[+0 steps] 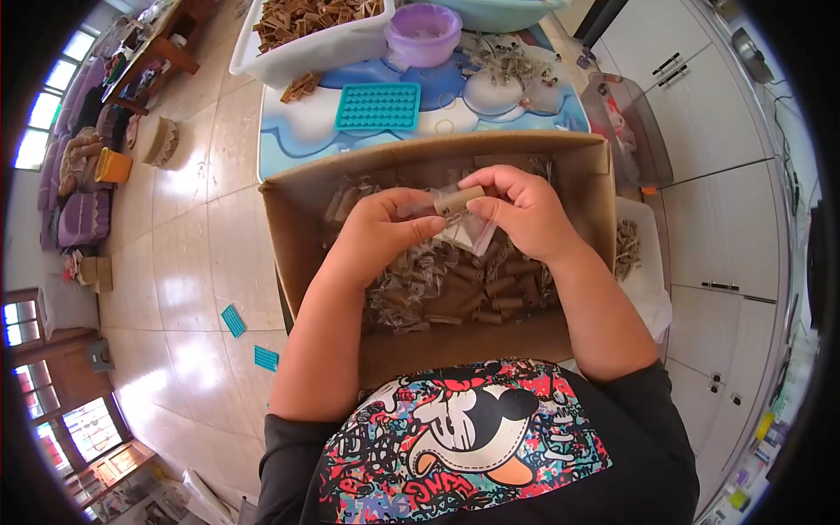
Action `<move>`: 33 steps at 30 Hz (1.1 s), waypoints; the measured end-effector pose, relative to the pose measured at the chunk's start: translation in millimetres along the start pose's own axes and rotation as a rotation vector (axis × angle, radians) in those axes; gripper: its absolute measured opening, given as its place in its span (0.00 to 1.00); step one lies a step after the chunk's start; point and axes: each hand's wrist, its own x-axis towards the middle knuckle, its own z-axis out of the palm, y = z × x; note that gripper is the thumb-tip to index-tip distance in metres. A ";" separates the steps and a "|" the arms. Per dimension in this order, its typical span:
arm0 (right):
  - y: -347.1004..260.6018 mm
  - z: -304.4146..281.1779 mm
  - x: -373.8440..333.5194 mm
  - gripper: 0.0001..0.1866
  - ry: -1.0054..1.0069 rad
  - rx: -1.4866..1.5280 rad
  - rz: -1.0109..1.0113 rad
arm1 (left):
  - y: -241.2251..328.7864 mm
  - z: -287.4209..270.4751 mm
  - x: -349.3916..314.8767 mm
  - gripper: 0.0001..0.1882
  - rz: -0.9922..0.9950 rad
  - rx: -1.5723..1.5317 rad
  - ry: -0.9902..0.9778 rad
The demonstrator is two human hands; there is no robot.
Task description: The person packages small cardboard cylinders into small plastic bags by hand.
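Note:
Over an open cardboard box (302, 229), my right hand (532, 214) pinches a short light-brown tube (461, 201) between thumb and fingers. My left hand (378, 229) closes on a small clear plastic bag (472, 234) that hangs just beneath the tube. The bag stretches between my hands, and a pale piece shows through it. Whether the tube's near end sits inside the bag, I cannot tell. Below my hands the box holds many brown tubes (500, 287), several of them in clear wrapping (394, 302).
Behind the box, a blue patterned table (302, 118) bears a teal grid tray (378, 107), a white bin (324, 44) of brown pieces, a purple bucket (423, 35) and small metal parts (512, 66). A white tub (646, 293) stands at right. Two teal trays lie on the tiled floor (197, 289).

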 end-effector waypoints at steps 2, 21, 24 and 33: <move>-1.9 -2.3 -1.1 0.10 -0.109 -0.065 0.063 | -0.9 -0.6 1.5 0.16 -0.038 -0.035 -0.077; 3.3 -0.9 -3.4 0.10 -0.123 -0.225 0.042 | -14.2 8.7 9.2 0.10 -0.127 -0.487 -0.043; -1.1 -0.5 -3.4 0.09 -0.083 -0.251 -0.037 | -14.5 13.1 8.7 0.09 -0.076 -0.432 0.012; 0.7 0.9 -0.3 0.10 0.135 -0.370 -0.107 | -17.7 24.6 7.4 0.08 0.063 -0.334 0.070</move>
